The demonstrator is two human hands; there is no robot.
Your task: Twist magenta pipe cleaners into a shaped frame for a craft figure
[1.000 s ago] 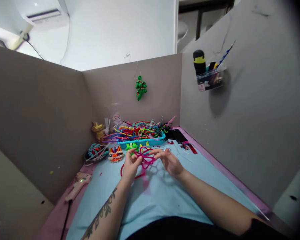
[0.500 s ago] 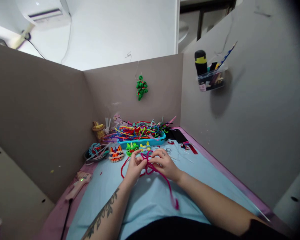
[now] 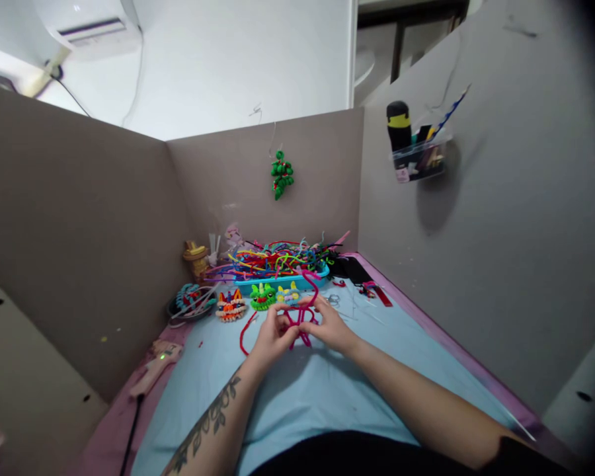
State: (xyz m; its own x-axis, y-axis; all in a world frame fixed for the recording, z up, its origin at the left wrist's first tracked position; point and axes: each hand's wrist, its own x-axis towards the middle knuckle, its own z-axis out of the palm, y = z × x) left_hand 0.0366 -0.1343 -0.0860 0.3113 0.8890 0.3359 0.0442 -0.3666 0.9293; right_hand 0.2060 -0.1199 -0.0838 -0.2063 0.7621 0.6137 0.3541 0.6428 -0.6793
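Note:
Between my two hands is a magenta pipe cleaner bent into several loops, one loose end curling up above my right fingers. My left hand pinches its left side, thumb and fingers closed on it. On the other side my right hand grips the loops with thumb and forefinger. A red pipe cleaner lies curved on the cloth beside my left hand. Just beyond the hands sit a green fuzzy animal head, a yellow and blue one and an orange striped one.
A blue tray heaped with coloured pipe cleaners stands at the back. Left of it are a dark bowl and a pink glue gun with a cord. A black phone-like slab lies back right. Grey panels enclose the table.
The magenta pipe cleaner's loose end, which hung down to the right over the cloth, now points up above my right hand. Both hands have turned the looped piece between their fingers.

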